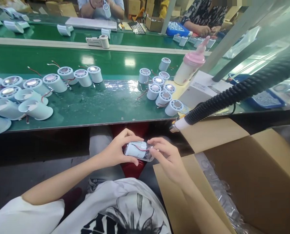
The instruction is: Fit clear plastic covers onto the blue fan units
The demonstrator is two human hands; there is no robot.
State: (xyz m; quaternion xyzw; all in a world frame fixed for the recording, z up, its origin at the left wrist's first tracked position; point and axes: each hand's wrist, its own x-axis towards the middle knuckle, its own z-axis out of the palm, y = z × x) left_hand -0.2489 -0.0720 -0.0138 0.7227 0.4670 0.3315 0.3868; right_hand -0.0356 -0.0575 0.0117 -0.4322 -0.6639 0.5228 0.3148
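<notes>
Above my lap, my left hand (114, 150) wraps thumb and fingers around a light blue cylindrical housing (136, 150) lying on its side. A clear plastic shell (149, 157) shows around the housing and past its right end. Red and dark wires (140, 149) run along the top of the housing toward the right. At their end, my right hand (168, 157) pinches a small white connector (151, 148) between thumb and fingers, which partly hide it.
Several blue housings (54, 82) stand or lie on the green bench (115, 107), with another cluster (164, 97) at right. A black corrugated hose (223, 97) slants down near my right hand. An open carton (252, 175) holds clear plastic parts (215, 182). Co-workers (203, 19) sit opposite.
</notes>
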